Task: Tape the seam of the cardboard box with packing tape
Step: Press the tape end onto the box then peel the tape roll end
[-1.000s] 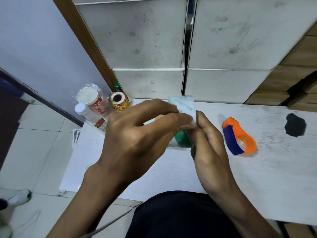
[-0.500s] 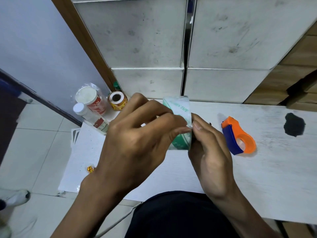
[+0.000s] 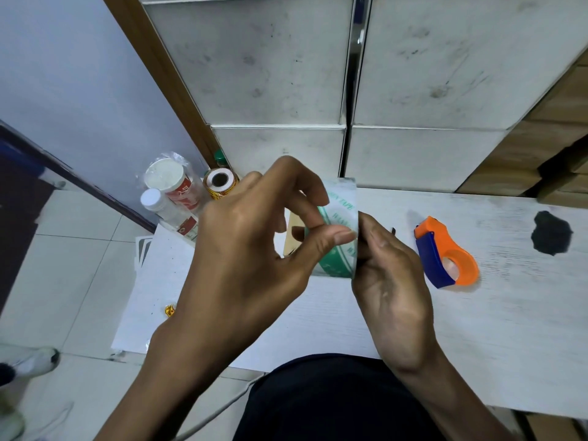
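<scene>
Not much text can be made out here. On the roll of packing tape, green lettering is printed across the clear film, and the word "TAPE" can be read near its upper edge; a line below it starts with what looks like "WA", but the rest is cut off by a thumb. On the red label of the capped container at the worktop's far left corner, a single white "D" can be picked out. The print on the smaller bottle beside it is too blurred to be read.
</scene>
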Motion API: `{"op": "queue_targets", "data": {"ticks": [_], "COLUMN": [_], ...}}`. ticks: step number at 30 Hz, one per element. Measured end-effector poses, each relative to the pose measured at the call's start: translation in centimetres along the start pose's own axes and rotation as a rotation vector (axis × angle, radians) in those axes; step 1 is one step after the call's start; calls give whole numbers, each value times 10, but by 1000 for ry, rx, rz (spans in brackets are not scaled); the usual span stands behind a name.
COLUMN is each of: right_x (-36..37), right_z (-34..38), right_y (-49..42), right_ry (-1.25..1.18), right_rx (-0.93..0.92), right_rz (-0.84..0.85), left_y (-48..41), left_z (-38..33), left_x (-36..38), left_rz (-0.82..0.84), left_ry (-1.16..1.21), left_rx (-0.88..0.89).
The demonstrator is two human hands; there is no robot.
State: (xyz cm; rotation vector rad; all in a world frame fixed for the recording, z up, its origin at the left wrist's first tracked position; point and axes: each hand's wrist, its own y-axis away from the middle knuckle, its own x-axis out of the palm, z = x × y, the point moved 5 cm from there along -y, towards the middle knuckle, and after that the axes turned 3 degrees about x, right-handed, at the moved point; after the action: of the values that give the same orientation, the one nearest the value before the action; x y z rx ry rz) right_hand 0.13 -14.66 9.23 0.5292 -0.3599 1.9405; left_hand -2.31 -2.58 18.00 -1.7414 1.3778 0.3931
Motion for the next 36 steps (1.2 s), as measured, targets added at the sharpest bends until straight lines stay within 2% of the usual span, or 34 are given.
{"op": "queue_targets", "data": {"ticks": [15,21,28,32,36], "right_x": [0,1,3,3,0], "right_z": [1,4,5,5,1], "right_y": [4,4,7,8,9], "right_ry": [86,92,131,307,371], "right_rx": [-40,-68,-56,-78,-65], "right_rz": [14,35,80,69,22], "left_y": [-5,-2,3,3,2], "left_z": [-1,3,10,21,32], "left_x": [-2,1,2,4,10], "left_rz": [41,-50,-121,-56,47], "left_ry": [64,280,324,327,422], "left_rx": [-123,-272,-314,-395,-522]}}
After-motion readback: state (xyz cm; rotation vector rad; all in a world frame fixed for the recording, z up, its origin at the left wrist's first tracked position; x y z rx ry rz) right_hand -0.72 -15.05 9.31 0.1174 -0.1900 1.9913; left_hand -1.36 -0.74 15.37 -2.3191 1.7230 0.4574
